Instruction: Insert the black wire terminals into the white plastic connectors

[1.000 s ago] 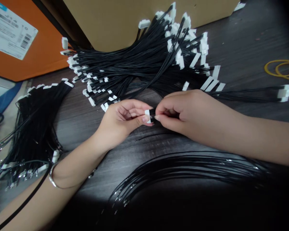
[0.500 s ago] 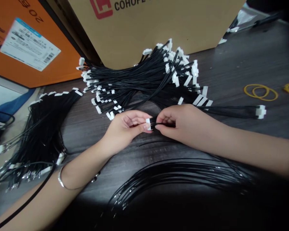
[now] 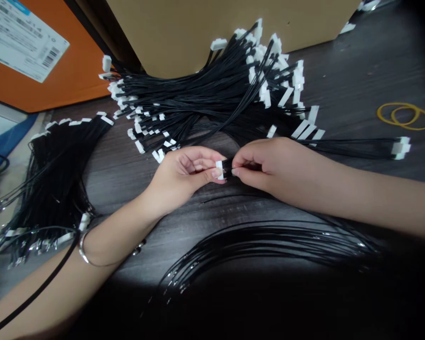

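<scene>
Grips meet at the middle of the view, pinched close together. Thumb and fingertips of the left grip clamp a small white plastic connector, while the right grip clamps the short run of black wires coming out of it, just beside the connector. The two grips nearly touch, with only that short stretch of wire showing between them.

Just past the hands, a big heap of black wires tipped with white connectors lies on the dark wood-grain worktop, its nearest connectors almost at the left grip's fingers. To the right, a thin bundle of wire runs out to a cluster of white connectors. Another thick bundle lies to the left, beside the left forearm, which wears a thin metal bracelet. Below the hands, a long curve of black wires with small metal ends sweeps across the worktop. Yellow rubber bands sit off to the right, and a cardboard box and an orange box stand at the far edge.
</scene>
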Demonstrator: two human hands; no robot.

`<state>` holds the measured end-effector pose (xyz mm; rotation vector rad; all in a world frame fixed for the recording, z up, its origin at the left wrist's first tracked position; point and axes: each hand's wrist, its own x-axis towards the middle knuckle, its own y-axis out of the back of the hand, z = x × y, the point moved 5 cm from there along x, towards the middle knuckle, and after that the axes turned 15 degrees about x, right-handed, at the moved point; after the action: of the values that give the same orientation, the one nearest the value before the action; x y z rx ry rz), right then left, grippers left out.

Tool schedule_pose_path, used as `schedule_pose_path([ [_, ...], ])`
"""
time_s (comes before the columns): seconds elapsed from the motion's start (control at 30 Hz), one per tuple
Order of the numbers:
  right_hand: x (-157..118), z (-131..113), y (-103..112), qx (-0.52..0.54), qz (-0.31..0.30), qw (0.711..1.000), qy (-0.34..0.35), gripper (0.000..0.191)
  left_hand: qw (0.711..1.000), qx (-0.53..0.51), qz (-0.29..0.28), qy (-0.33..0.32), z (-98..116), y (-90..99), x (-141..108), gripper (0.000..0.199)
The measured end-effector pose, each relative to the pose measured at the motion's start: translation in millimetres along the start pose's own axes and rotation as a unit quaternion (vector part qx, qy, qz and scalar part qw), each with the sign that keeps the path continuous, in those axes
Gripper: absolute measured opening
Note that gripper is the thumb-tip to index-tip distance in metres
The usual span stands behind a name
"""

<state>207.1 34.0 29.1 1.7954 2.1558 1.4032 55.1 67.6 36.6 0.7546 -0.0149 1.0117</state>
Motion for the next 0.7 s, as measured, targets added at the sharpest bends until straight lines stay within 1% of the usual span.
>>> schedule_pose_path([
  [0.1, 0.3, 1.0, 1.5, 0.002, 0.01, 1.0, -0.004, 0.016, 1.0, -0.012, -0.001, -0.001, -1.1, -0.8, -0.3, 0.018],
  [0.3, 0.2, -1.5, -0.6, 0.026, 0.031, 0.999, 0.012, 0.013, 0.999, -0.041, -0.007, -0.016, -2.4, -1.4, 0.5, 0.016],
  [0.43, -0.7, -3.8, -3.3, 0.039, 0.039, 0.998, 0.008, 0.014, 1.0, -0.017, -0.005, -0.025, -0.7, -1.9, -0.6, 0.016],
  [0.57, -2.3, -3.7, -5.7, 0.048, 0.047, 0.998, 0.018, 0.016, 1.0, 0.011, 0.019, -0.007, 1.4, -2.0, -3.2, 0.016],
  [0.7, -1.7, -2.1, -5.9, 0.058, 0.056, 0.996, 0.032, 0.016, 0.999, 0.027, 0.027, 0.002, 3.2, -2.3, -4.2, 0.019],
])
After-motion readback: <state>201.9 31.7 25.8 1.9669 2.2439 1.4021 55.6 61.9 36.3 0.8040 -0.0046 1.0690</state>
